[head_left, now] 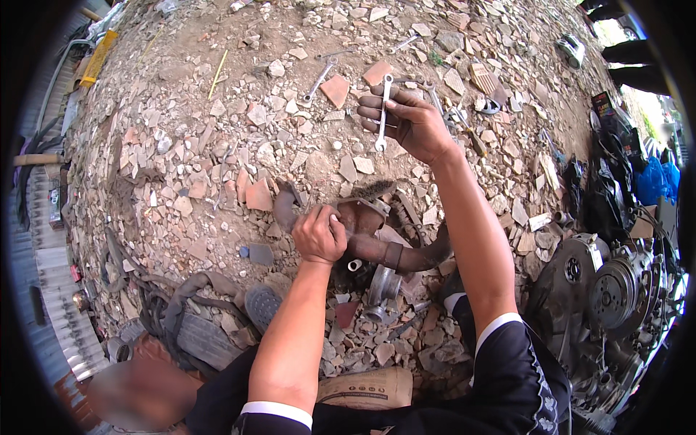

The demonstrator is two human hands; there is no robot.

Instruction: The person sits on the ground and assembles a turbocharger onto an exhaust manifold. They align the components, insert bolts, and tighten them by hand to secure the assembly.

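Observation:
My right hand (413, 119) holds up a silver combination wrench (383, 129) between thumb and fingers, above the rubble. My left hand (320, 233) is closed on a rusty, curved metal pipe (377, 250), which looks like an exhaust pipe. A clamp-like band (393, 255) circles the pipe right of that hand. Behind it sits a rusty flanged piece (362, 214), with a dark wire brush (373, 191) beside it. A grey metal fitting (383, 290) shows under the pipe. Whatever the left fingertips touch is hidden.
More wrenches (319, 81) and a screwdriver (476, 141) lie on the stony ground. Greasy engine parts (616, 290) stand at the right, near black and blue bags (656, 181). Black hoses (174, 293) and another person (145, 391) are at the lower left.

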